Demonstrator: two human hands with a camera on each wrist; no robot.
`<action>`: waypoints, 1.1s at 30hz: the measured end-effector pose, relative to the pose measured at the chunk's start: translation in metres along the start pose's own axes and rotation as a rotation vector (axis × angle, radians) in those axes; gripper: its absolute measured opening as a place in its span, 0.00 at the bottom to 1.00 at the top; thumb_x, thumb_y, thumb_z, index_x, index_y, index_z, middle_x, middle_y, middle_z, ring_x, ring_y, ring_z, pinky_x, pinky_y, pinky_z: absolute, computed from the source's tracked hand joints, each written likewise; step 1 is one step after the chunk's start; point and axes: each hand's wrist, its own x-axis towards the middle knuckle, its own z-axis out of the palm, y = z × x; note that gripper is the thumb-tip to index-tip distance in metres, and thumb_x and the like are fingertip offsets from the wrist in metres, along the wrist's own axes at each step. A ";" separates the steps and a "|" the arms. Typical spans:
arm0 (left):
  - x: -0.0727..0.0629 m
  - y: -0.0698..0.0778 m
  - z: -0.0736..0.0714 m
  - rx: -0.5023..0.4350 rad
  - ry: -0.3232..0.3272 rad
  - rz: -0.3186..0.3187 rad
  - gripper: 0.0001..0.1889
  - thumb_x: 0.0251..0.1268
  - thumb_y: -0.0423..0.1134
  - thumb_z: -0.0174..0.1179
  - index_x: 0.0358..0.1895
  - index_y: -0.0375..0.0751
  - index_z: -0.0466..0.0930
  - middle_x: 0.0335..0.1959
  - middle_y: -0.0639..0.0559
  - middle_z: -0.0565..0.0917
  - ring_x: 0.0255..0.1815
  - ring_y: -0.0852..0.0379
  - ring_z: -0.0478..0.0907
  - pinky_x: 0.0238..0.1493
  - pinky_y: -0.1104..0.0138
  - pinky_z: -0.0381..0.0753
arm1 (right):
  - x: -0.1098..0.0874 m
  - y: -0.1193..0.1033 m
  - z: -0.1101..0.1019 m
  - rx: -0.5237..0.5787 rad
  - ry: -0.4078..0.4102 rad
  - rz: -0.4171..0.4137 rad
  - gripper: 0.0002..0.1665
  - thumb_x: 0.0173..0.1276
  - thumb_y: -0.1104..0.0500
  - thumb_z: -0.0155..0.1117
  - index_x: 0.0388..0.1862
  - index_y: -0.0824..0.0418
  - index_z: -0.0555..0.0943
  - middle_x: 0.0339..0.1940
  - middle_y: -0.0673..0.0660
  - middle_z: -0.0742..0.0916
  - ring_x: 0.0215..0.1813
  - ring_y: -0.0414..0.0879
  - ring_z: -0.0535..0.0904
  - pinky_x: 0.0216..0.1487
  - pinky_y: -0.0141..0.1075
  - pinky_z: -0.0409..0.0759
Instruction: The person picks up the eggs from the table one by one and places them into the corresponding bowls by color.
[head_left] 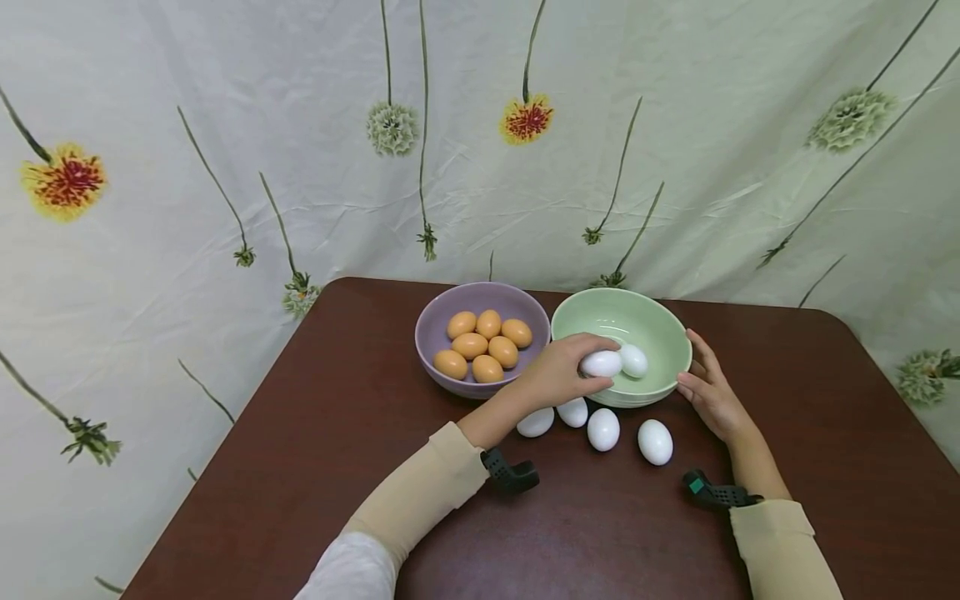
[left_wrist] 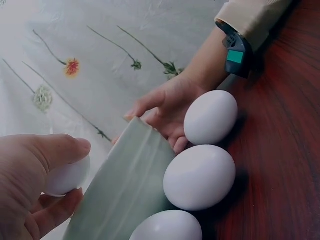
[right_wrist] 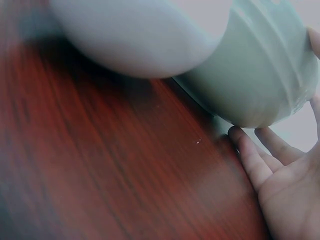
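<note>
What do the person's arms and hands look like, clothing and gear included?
Light-beige fabric sleeves on both arms, white cloth further up the left. Each wrist has a black perforated strap, the right's bearing a green square. Left hand and right hand are ungloved.

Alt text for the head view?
Left hand holds a white egg at a green bowl, where another white egg lies; right hand touches the bowl's side. A purple bowl of brown eggs stands left; four white eggs lie in front on a brown table.
</note>
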 end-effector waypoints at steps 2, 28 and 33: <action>0.004 0.000 0.001 0.003 -0.016 -0.008 0.24 0.61 0.42 0.68 0.61 0.45 0.78 0.57 0.52 0.80 0.59 0.60 0.74 0.56 0.74 0.70 | 0.000 0.000 0.000 0.000 -0.001 0.000 0.40 0.75 0.65 0.49 0.80 0.47 0.46 0.73 0.69 0.48 0.60 0.37 0.69 0.53 0.26 0.74; 0.058 -0.004 0.014 0.185 -0.390 0.001 0.20 0.62 0.41 0.67 0.57 0.43 0.80 0.55 0.54 0.82 0.55 0.61 0.76 0.53 0.76 0.68 | -0.001 0.000 0.000 0.003 -0.009 -0.012 0.40 0.75 0.66 0.49 0.79 0.47 0.47 0.72 0.65 0.50 0.60 0.37 0.69 0.53 0.26 0.74; 0.061 -0.006 0.016 0.202 -0.422 -0.049 0.21 0.62 0.42 0.67 0.58 0.45 0.79 0.56 0.55 0.81 0.56 0.61 0.75 0.53 0.77 0.67 | -0.001 0.000 0.001 0.001 -0.007 -0.012 0.40 0.75 0.65 0.50 0.79 0.46 0.48 0.71 0.61 0.54 0.60 0.37 0.69 0.54 0.26 0.74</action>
